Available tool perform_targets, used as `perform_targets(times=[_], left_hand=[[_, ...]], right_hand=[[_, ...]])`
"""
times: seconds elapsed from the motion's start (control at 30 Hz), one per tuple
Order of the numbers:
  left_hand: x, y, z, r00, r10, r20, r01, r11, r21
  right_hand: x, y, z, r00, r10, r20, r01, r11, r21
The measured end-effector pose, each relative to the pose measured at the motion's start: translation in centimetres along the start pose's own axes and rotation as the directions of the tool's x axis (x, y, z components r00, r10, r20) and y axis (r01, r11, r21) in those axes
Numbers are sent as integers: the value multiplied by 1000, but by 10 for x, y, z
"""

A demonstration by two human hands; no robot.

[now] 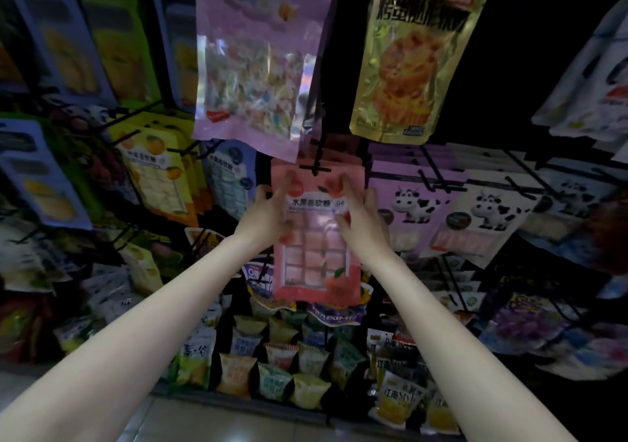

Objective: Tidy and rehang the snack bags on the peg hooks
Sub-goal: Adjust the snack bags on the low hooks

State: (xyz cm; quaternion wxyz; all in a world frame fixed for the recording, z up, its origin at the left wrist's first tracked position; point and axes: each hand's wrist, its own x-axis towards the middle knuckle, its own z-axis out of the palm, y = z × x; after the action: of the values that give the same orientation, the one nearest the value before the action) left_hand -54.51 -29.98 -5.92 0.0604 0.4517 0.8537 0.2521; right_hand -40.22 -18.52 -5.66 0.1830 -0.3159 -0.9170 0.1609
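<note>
A pink snack bag (316, 258) with a clear window of pale cubes hangs at the middle of the rack, its top at a black peg hook (317, 169). My left hand (268, 214) holds the bag's left edge, with the index finger stretched up over the front. On the bag's right side rests my right hand (362, 214), index finger pointing up along the front and the other fingers round the edge. More pink bags of the same kind hang behind it on the hook.
Above hang a pink candy bag (258, 68) and a gold bag (411, 61). Cow-print lilac bags (414, 214) fill pegs to the right, orange-print bags (159, 176) to the left. Small pillow packs (282, 367) sit on the low shelf. Black peg hooks stick out all around.
</note>
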Motion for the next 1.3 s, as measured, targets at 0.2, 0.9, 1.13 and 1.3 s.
perform_targets(times=[0.2, 0.9, 1.13, 1.3], left_hand=[[-16, -38, 13, 995, -103, 7, 102, 992, 76], [-84, -159, -23, 950, -299, -92, 304, 951, 51], [-88, -226, -74, 976, -163, -147, 168, 985, 28], [-83, -295, -128, 986, -45, -161, 53, 998, 44]], right_hand=[[26, -2, 17, 992, 99, -79, -102, 994, -31], [-25, -46, 107, 965, -42, 258, 60, 996, -63], [-3, -134, 152, 970, -102, 222, 85, 993, 84], [25, -231, 177, 989, -8, 147, -29, 970, 243]])
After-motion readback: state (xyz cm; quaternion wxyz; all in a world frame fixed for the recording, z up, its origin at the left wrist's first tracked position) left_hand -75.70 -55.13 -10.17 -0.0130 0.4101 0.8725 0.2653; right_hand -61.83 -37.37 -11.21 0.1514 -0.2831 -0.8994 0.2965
